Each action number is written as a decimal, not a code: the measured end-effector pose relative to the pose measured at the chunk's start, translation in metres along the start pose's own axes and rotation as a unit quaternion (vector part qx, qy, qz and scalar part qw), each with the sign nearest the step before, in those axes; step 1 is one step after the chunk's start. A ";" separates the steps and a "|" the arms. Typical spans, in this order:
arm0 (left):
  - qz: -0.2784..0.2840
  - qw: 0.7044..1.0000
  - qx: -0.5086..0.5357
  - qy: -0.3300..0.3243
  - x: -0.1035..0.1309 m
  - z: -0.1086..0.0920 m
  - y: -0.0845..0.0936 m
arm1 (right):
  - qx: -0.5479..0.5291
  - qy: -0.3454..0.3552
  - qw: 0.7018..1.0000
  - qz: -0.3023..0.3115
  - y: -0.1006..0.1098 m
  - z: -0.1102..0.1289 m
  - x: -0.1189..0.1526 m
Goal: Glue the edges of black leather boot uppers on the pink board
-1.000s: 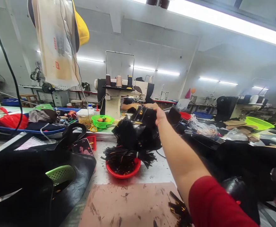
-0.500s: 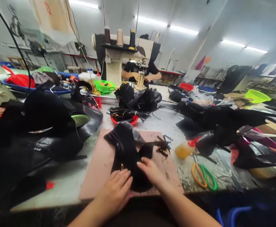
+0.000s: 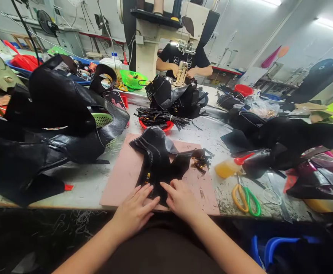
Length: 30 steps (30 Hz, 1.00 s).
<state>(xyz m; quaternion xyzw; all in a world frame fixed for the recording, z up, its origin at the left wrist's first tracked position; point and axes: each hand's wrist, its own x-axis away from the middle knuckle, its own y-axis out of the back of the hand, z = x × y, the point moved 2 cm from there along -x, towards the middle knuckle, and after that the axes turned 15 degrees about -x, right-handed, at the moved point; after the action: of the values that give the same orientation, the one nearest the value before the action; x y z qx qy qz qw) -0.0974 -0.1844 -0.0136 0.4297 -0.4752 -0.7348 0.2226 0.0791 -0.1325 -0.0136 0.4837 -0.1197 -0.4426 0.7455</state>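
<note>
A black leather boot upper [image 3: 155, 150] with pale stitching lies on a pink board [image 3: 116, 182] in front of me. Near its lower left part shows a gold zipper pull [image 3: 148, 177]. My left hand [image 3: 133, 209] rests flat on the near left edge of the upper, fingers stretched out just below the pull. From the right, my right hand [image 3: 183, 199] touches the near part with its index finger extended and the others loosely bent. Both hands are open. Small black strips with gold bits [image 3: 202, 161] lie at the board's right side.
Scissors [image 3: 246, 198] and a glue bottle [image 3: 229, 167] lie right of the board. Beyond it stands a red basket [image 3: 166, 127] of black strips. Black leather pieces [image 3: 77, 125] heap up at left. Across the table a person [image 3: 180, 61] works at a sewing machine [image 3: 147, 49].
The view has tilted downward, so the table sits higher in the picture. My right hand has shifted from the upper's right side toward its near middle, index finger now extended.
</note>
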 end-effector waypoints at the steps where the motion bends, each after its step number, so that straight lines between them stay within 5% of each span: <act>1: 0.000 1.000 0.001 0.001 0.000 0.000 0.000 | 0.000 -0.004 1.000 0.006 0.001 -0.002 0.000; 13: -0.010 1.000 -0.003 0.013 0.001 -0.001 -0.004 | 0.021 -0.063 0.988 0.139 0.014 0.001 -0.011; 30: -0.012 0.999 0.018 0.032 0.004 -0.002 -0.008 | -0.074 -0.100 0.976 0.179 0.019 -0.010 -0.020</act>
<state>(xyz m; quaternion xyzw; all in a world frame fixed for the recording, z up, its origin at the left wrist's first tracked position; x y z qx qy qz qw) -0.0973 -0.1846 -0.0231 0.4628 -0.4758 -0.7146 0.2207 0.0840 -0.1084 0.0018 0.3514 -0.2451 -0.3555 0.8307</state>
